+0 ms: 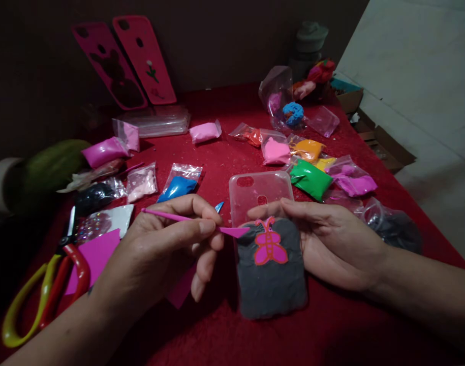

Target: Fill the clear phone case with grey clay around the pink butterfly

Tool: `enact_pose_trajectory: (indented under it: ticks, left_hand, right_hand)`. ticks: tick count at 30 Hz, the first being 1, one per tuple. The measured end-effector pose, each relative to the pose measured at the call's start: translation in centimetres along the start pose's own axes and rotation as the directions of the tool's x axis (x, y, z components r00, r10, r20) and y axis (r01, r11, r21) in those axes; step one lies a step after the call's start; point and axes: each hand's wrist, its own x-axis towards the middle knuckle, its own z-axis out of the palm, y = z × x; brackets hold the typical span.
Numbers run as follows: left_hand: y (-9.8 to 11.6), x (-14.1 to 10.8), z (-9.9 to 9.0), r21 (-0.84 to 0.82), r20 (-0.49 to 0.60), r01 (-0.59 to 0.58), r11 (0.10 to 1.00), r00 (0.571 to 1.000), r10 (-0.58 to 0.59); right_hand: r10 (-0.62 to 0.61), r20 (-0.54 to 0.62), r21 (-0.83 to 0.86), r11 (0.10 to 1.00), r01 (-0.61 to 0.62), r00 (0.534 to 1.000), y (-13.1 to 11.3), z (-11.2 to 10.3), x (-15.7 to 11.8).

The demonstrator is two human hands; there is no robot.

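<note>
A clear phone case stands tilted above the cloth, its lower part covered with grey clay. A pink butterfly with orange-red outlines sits on that clay. My right hand grips the case from its right side, thumb at the clay's top edge. Between the thumb and fingers of my left hand is a pink plastic modelling tool. Its flat pointed blade reaches the clay's upper left, near the butterfly; whether it touches I cannot tell. A small blue tip shows behind my left fingers.
Clay packets, including blue, green and orange, lie across the red cloth. Red-and-yellow-handled pliers or scissors rest at left beside a pink sheet. Two decorated pink cases lean at the back.
</note>
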Motion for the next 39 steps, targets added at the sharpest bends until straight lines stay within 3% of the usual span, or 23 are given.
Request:
enact_pose_trajectory:
  ticks: [4,6,9,11,13,15,16,18,20,22,23,25,27,28,30,39]
  left_hand:
    - [0.7,-0.1,0.4,0.025,-0.057,-0.035,0.999,0.998,0.036]
    - [0.8,-0.2,0.7,0.09,-0.143,-0.106,0.99,0.983,0.118]
    - [0.6,-0.5,1.1,0.391,-0.262,-0.261,0.883,0.888,0.378]
    - [0.1,-0.4,0.8,0.678,-0.178,-0.315,0.664,0.806,0.564]
    - [-0.6,0.1,-0.1,0.868,0.06,-0.358,0.344,0.762,0.644]
    - [-1.2,0.6,-1.3,0.931,0.279,-0.365,0.027,0.756,0.593]
    - [-1.4,0.9,-1.8,0.937,0.329,-0.34,-0.079,0.784,0.526]
    - [-1.6,1.3,-2.7,0.936,0.351,-0.29,-0.202,0.83,0.433]
    - [-1.4,1.2,-2.8,0.937,0.34,-0.256,-0.237,0.824,0.454]
    - [-0.9,0.7,-2.0,0.956,0.294,-0.251,-0.154,0.781,0.551]
    - [-0.6,0.4,-1.4,0.963,0.24,-0.265,-0.045,0.771,0.59]
    - [-0.2,-0.4,0.1,0.905,0.008,-0.237,0.354,0.841,0.541]
    - [0.0,-1.1,1.4,0.684,-0.136,-0.093,0.723,0.958,0.252]
    - [-0.1,-1.2,1.9,0.576,-0.132,-0.042,0.817,0.981,0.144]
    - [-0.4,-1.3,2.6,0.426,-0.1,0.018,0.905,0.995,0.028]
    - [-1.0,-0.9,2.8,0.333,-0.081,0.007,0.943,0.996,0.021]
  right_hand:
    - [-0.004,-0.008,0.023,1.0,0.004,1.0,-0.1,0.1,-0.1]
    - [-0.004,-0.004,0.037,0.999,0.004,1.0,-0.1,0.1,-0.1]
    - [-0.015,-0.019,0.036,0.999,0.016,1.0,-0.1,0.1,-0.1]
    - [-0.027,-0.042,0.041,0.999,0.029,0.999,-0.1,0.3,0.0]
    - [-0.034,-0.056,0.044,0.998,0.036,0.998,-0.2,0.4,0.0]
    - [-0.037,-0.064,0.038,0.998,0.04,0.997,-0.2,0.5,0.0]
    - [-0.04,-0.067,0.033,0.999,0.043,0.997,-0.2,0.5,0.0]
    - [-0.047,-0.068,0.022,0.999,0.049,0.997,-0.1,0.4,0.0]
    - [-0.054,-0.062,0.013,0.998,0.055,0.997,-0.1,0.4,-0.1]
    - [-0.062,-0.051,0.005,0.998,0.063,0.997,0.0,0.4,-0.1]
    - [-0.069,-0.042,0.002,0.998,0.069,0.997,0.0,0.4,-0.2]
    - [-0.091,-0.016,-0.005,0.996,0.091,0.996,0.2,0.5,-0.2]
    - [-0.124,0.019,-0.019,0.992,0.125,0.992,0.4,0.6,-0.3]
    - [-0.14,0.035,-0.028,0.99,0.141,0.99,0.5,0.6,-0.4]
    - [-0.162,0.055,-0.046,0.985,0.165,0.985,0.8,0.7,-0.6]
    - [-0.186,0.088,-0.117,0.974,0.196,0.979,1.6,0.9,-0.9]
